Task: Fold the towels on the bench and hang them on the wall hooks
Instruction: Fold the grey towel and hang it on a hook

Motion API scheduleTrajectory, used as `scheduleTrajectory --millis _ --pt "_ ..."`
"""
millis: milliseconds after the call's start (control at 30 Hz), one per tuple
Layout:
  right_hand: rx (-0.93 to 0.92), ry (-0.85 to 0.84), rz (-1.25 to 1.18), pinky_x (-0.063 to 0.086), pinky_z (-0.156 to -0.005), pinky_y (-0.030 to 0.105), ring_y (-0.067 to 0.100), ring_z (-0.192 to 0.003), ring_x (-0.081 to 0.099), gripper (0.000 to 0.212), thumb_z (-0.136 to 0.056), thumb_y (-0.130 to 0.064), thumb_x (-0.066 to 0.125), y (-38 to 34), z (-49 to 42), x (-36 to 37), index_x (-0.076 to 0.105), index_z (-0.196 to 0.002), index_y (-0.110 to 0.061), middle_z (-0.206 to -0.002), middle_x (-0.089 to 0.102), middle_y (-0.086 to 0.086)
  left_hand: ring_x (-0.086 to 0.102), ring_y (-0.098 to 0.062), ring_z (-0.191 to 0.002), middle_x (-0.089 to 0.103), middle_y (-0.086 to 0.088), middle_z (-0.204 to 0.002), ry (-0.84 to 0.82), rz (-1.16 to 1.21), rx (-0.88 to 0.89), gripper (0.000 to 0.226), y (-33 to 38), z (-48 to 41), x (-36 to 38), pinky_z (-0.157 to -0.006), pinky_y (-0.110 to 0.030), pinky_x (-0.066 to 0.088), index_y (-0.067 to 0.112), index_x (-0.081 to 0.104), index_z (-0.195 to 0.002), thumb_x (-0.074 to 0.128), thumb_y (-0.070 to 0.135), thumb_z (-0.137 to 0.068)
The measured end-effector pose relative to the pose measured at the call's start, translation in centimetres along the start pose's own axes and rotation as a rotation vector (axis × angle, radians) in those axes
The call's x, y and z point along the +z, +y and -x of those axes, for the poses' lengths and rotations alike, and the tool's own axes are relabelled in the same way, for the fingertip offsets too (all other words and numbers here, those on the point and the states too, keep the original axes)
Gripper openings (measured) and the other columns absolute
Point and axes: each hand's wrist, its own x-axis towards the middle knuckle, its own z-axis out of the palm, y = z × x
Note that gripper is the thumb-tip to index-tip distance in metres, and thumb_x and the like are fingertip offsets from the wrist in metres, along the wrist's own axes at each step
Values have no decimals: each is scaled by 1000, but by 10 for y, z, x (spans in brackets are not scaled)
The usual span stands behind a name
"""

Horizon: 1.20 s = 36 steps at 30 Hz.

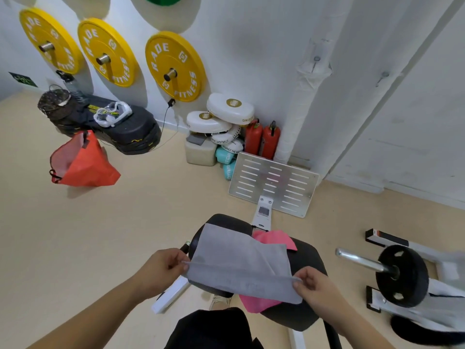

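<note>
Hanging on the far wall at the left, three yellow weight plates [105,52] sit on metal pegs, and below them a stack of black step platforms [125,129] lies on the floor with an orange bag [83,162] just in front. Nearer, the left hand [163,270] pinches the left end of a grey towel [239,263] between thumb and fingers. That towel is spread over the black padded counter [307,260], its near edge lifted and folded over into a band between the two hands. A pink towel [274,238] lies under it on the counter, showing at the far right edge and again at the near edge. Beyond the counter, a slotted metal footplate [274,185] leans near white boxing pads [226,114] and two red fire extinguishers [261,139] at the foot of the wall. The right hand [314,285] grips the right end of the grey towel's folded band. Farther right, a black weight plate [402,275] sits on a steel bar.
</note>
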Motion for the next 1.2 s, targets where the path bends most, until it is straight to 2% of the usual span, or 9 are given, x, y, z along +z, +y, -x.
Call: scheduleTrajectory --millis 133,267,400,533,767,933,1000,1067,1200 --pt "-3 134 -73 59 -79 49 36 -87 69 10 -96 -34 62 -7 -28 2 64 -92 -24 -84 72 9 66 -19 -84 74 0 -88 72 73 -24 13 14 -42 2 -67 -20 48 20 70 -88 60 16 -96" --pt "55 201 -128 60 -77 61 41 -86 70 9 -98 -29 59 -20 -62 0 61 -96 -19 -85 71 15 64 -23 -92 70 -1 -93 103 109 -28 11 27 -93 12 -72 -28 48 18 63 -91 55 18 -98" --pt "132 219 -78 60 -74 51 32 -78 67 8 -96 -24 59 -33 -98 -4 61 -94 -16 -82 69 12 63 -16 -89 67 7 -93 105 18 -90 10 33 -144 25 -72 -29 47 24 59 -97 49 23 -100" --pt "195 170 18 44 -62 29 15 -69 53 10 -96 -19 57 -36 -135 -5 60 -90 -10 -82 64 8 62 -14 -84 67 8 -89 30 -73 -166 12 26 -182 31 -70 -27 45 31 59 -96 49 24 -99" --pt "342 105 132 48 -73 37 19 -76 58 5 -96 -16 55 -13 -183 9 59 -95 -12 -85 64 4 61 -15 -90 64 4 -104 -45 -218 -159 12 9 -212 34 -79 -26 46 26 64 -101 53 24 -97" --pt "388 -12 223 51 -75 37 29 -92 66 29 -97 -19 52 -1 -199 15 62 -119 -3 -108 68 17 64 -17 -91 59 0 -110 -177 -241 -169 22 7 -218 29 -77 -25 48 23 67 -111 56 30 -94" --pt "378 -52 245 50 -67 33 26 -81 65 26 -96 -18 53 -4 -202 12 65 -113 -2 -103 67 20 64 -14 -90 57 3 -110 -223 -253 -182 20 10 -220 29 -76 -24 50 26 67 -104 59 33 -87" --pt "377 -65 251 41 -55 24 16 -65 55 8 -93 -18 57 -8 -201 10 63 -89 -15 -91 59 12 64 -12 -84 60 4 -103 -216 -254 -200 12 15 -219 30 -73 -24 52 25 65 -90 61 34 -82" --pt "319 -1 245 33 -52 25 13 -58 42 21 -76 -22 61 -8 -189 8 44 -64 -24 -79 46 5 61 -13 -76 66 5 -84 -182 -256 -207 10 25 -204 31 -64 -23 47 22 59 -89 63 24 -80"
